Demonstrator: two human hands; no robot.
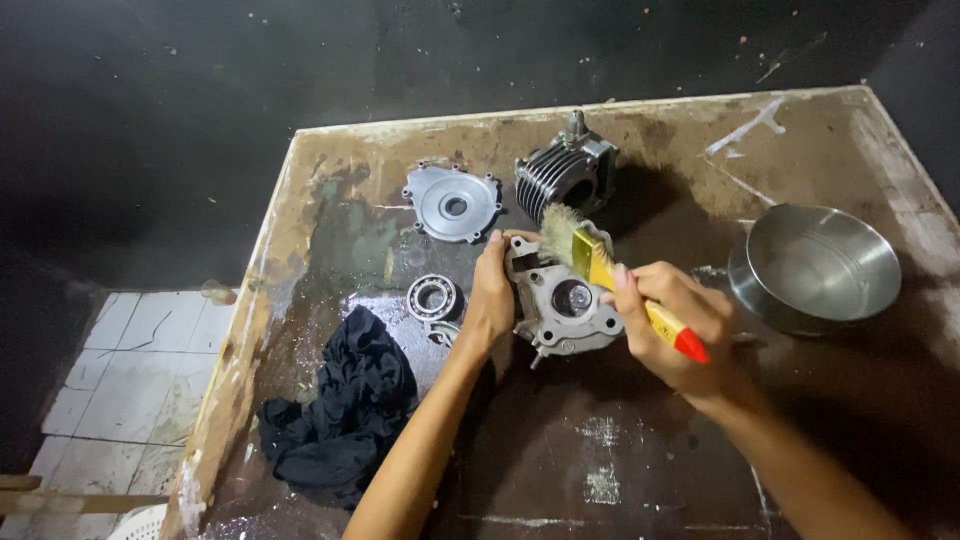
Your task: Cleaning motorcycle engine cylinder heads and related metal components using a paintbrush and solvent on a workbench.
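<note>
My left hand (489, 300) grips the left side of a grey metal engine casing (560, 305), tilting it up off the worn wooden table (640, 450). In my right hand (680, 325) is a paintbrush (600, 262) with a yellow handle and a red tip. Its pale bristles rest against the top edge of the casing.
A finned engine cylinder (562, 175) and a round metal cover plate (452, 203) lie at the back. A ball bearing (434, 297) sits left of my left hand. A black rag (345, 410) lies front left, a steel bowl (820, 265) to the right. The table's left edge drops to tiled floor (130, 370).
</note>
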